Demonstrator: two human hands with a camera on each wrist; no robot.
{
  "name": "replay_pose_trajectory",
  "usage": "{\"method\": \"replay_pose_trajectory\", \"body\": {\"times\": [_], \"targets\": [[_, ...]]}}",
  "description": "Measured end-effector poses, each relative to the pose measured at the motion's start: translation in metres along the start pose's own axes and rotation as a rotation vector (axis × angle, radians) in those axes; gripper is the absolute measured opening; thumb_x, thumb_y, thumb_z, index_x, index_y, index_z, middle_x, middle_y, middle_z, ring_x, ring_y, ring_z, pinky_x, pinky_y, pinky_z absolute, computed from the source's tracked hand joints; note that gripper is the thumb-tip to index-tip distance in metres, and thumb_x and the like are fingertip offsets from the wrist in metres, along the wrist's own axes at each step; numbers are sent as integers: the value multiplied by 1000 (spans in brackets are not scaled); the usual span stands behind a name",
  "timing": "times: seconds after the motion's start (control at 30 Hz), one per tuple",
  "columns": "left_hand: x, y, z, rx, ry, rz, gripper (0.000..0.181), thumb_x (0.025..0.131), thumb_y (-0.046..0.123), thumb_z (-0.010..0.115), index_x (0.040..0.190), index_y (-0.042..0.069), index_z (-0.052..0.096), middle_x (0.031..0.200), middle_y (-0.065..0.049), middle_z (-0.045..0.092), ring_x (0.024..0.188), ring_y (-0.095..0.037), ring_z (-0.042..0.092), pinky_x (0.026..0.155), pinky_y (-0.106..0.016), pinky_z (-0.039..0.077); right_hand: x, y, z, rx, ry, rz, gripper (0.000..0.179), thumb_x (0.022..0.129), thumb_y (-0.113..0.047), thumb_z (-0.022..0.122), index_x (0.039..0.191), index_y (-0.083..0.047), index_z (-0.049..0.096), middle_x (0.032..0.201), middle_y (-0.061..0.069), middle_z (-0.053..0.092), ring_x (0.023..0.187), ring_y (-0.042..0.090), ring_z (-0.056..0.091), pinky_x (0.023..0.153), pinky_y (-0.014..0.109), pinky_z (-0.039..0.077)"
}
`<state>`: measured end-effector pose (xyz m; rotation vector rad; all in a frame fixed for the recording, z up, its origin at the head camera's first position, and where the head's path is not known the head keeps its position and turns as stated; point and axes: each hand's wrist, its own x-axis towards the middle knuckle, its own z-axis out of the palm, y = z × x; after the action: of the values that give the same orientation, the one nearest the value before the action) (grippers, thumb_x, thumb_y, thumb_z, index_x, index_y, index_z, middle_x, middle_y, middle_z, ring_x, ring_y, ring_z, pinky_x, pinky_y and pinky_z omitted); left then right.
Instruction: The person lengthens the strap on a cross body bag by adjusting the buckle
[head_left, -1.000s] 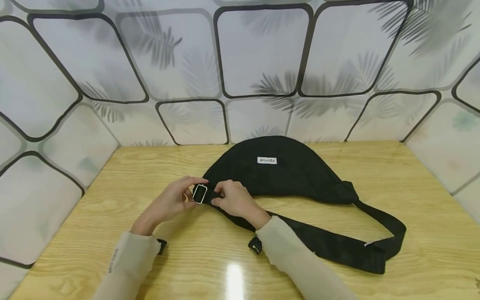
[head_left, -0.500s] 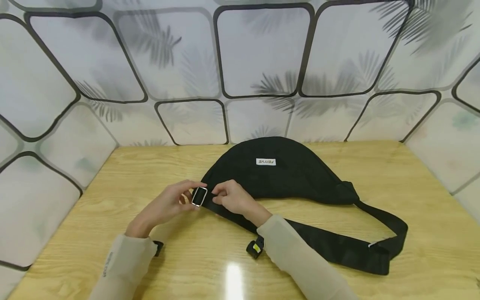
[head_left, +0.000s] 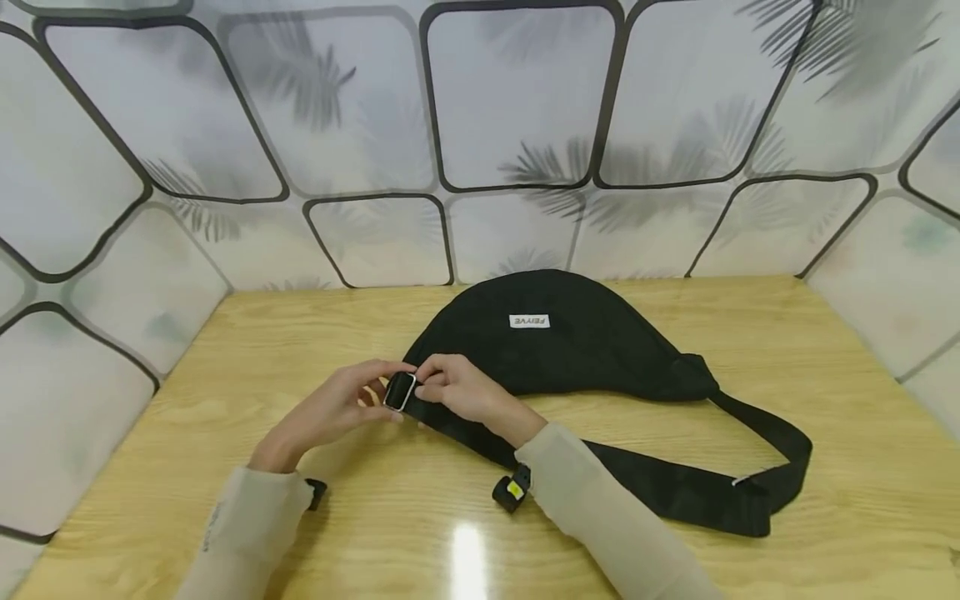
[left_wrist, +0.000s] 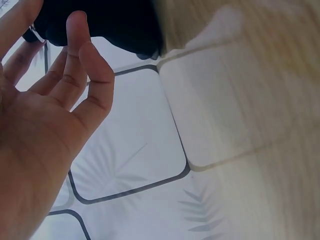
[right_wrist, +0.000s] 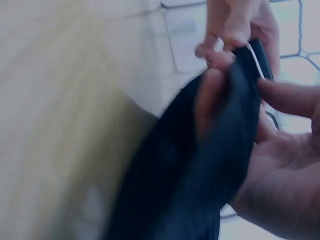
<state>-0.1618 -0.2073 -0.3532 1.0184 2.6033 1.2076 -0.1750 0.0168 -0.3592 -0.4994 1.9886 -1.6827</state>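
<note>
The bag is lying on the table, the back wall rising behind!
Over at its left end, the buckle is sitting between the left hand and the right hand; out right, the strap is looping beyond the bag, then running back in front of it, passing beneath the right sleeve.

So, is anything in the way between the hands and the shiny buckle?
Nothing I can see. The left hand has its fingers around the buckle, and the right hand pinches the black strap right beside it.
</note>
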Motion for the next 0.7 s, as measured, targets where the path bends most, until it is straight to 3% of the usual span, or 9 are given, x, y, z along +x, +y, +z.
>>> {"method": "replay_pose_trajectory", "body": {"times": [0.1, 0.2, 0.3, 0.47, 0.7], "targets": [[-1, 1, -3, 4, 11, 16, 53, 86, -2, 78, 136, -5, 58, 128, -21, 62, 85, -15, 60, 73, -32, 54, -2, -4, -9, 15, -99, 48, 18, 103, 4, 50, 120, 8, 54, 104, 21, 69, 89, 33, 71, 82, 36, 56], [1, 1, -4, -5, 17, 25, 53, 87, -1, 77, 136, -6, 57, 128, -22, 62, 86, -15, 60, 74, -32, 54, -5, -8, -19, -104, -135, 82, 24, 102, 5, 47, 126, 8, 54, 117, 19, 63, 103, 32, 66, 90, 38, 53], [0, 2, -4, -6, 16, 24, 53, 87, 1, 78, 136, -5, 57, 128, -21, 62, 86, -15, 61, 75, -32, 54, -5, -7, -21, -187, -144, 71, 25, 101, 7, 44, 123, 7, 57, 113, 16, 65, 100, 26, 65, 88, 33, 51], [-1, 3, -3, -4, 25, 15, 52, 85, 0, 80, 134, -5, 60, 125, -21, 63, 83, -12, 61, 73, -31, 54, -3, -2, -12, -98, -119, 14, 22, 100, 13, 39, 109, 8, 58, 90, 16, 70, 78, 27, 71, 70, 30, 56], [2, 5, 3, -16, 14, -5, 52, 85, 2, 82, 133, -1, 62, 124, -17, 65, 81, -12, 61, 71, -32, 54, -2, 2, 4, -100, 4, -76, 17, 102, 12, 42, 110, 8, 56, 91, 21, 69, 77, 32, 71, 72, 28, 55]]}}
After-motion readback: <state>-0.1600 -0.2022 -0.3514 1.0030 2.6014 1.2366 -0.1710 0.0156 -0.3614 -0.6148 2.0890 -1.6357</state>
